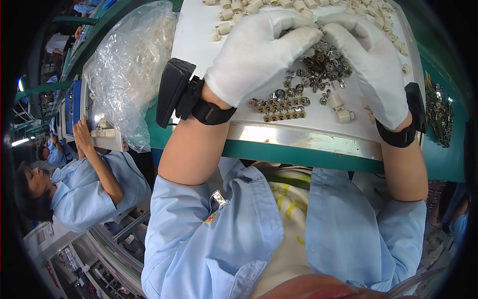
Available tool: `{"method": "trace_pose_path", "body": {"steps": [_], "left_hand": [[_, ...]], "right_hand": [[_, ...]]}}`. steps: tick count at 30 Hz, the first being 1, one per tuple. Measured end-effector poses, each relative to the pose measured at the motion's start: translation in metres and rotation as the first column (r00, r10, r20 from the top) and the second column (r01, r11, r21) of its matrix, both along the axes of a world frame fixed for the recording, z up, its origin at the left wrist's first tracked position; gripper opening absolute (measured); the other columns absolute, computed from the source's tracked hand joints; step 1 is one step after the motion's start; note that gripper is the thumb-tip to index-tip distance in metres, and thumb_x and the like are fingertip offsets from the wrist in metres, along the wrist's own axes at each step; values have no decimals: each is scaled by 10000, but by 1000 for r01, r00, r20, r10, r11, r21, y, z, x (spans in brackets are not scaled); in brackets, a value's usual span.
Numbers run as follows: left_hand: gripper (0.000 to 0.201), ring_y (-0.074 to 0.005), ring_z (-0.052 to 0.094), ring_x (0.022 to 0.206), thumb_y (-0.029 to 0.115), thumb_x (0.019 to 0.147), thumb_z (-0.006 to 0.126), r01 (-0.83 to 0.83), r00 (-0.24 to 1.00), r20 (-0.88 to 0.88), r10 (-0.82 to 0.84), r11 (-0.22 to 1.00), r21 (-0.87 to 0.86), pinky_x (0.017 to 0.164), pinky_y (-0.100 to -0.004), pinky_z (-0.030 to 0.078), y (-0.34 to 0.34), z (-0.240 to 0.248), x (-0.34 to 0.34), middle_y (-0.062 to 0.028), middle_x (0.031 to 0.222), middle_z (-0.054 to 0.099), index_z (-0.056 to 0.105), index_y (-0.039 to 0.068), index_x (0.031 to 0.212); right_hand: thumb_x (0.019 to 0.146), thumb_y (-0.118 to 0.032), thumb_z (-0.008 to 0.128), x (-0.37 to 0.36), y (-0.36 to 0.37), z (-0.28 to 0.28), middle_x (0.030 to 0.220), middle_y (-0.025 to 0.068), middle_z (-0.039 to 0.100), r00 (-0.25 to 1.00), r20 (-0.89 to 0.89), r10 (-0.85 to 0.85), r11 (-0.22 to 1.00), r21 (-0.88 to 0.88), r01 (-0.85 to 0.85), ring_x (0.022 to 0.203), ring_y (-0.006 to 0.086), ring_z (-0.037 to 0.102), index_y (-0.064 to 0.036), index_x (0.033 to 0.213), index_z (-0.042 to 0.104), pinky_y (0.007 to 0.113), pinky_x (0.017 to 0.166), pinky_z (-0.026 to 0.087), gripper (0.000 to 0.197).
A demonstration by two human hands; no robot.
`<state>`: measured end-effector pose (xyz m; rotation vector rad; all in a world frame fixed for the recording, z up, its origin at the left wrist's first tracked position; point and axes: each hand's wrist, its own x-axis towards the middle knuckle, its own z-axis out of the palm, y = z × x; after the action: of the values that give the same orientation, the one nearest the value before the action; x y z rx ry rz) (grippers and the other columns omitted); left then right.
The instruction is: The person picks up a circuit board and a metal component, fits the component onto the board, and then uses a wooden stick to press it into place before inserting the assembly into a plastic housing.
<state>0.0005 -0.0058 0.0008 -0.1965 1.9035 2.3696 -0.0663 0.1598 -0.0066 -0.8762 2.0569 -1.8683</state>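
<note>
My left hand [261, 52], in a white glove, reaches over the white work tray, its thumb and fingers pinched together. Facing it, my gloved right hand [371, 65] is also pinched, and the two sets of fingertips nearly meet. A tiny shiny bit shows between them, too small to name. Just below the fingertips lies a heap of small metal parts [326, 65]. Nearer to me, brass-coloured metal pieces [284, 110] stand in short rows. Beside them lie a few cream cylindrical plastic pieces [343, 116].
Many cream cylinders [226, 15] are spread along the tray's far side. A clear plastic bag [132, 65] stands left of the tray [199, 45]. More metal parts [438, 117] hang or lie at the right on the green surface. A co-worker [94, 184] sits at the left.
</note>
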Motion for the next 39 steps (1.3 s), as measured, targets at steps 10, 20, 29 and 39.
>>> {"method": "trace_pose_path", "body": {"steps": [10,20,29,39], "left_hand": [[170,-80,564,761,87,861,606,97,977,-129,-170,893,-440,684,-209,453,4,13,7,-22,849,632,631,-30,982],[166,-75,554,743,81,843,619,141,982,120,-144,990,30,668,-206,443,-4,3,3,-11,823,624,638,-9,981],[190,-61,534,726,93,852,610,17,996,-79,-50,928,-371,631,-196,430,5,17,4,-5,818,610,622,-7,1013],[251,-71,530,764,96,880,571,87,994,-36,-107,933,-349,678,-209,439,5,18,4,-21,884,616,601,-28,1097]], "right_hand": [[908,-193,557,-10,15,2,931,-3,573,978,37,205,972,106,-208,877,80,507,-11,1002,587,225,805,394,208],[929,-195,513,-9,15,7,941,7,573,973,-116,198,972,152,-180,907,87,498,-4,984,586,231,846,378,212],[761,-5,591,1,3,24,918,73,589,975,-222,-8,994,108,33,872,142,565,6,906,606,248,782,438,146],[736,22,623,10,1,36,888,87,579,906,-420,-52,973,182,140,834,187,571,-1,887,622,292,754,447,153]]}}
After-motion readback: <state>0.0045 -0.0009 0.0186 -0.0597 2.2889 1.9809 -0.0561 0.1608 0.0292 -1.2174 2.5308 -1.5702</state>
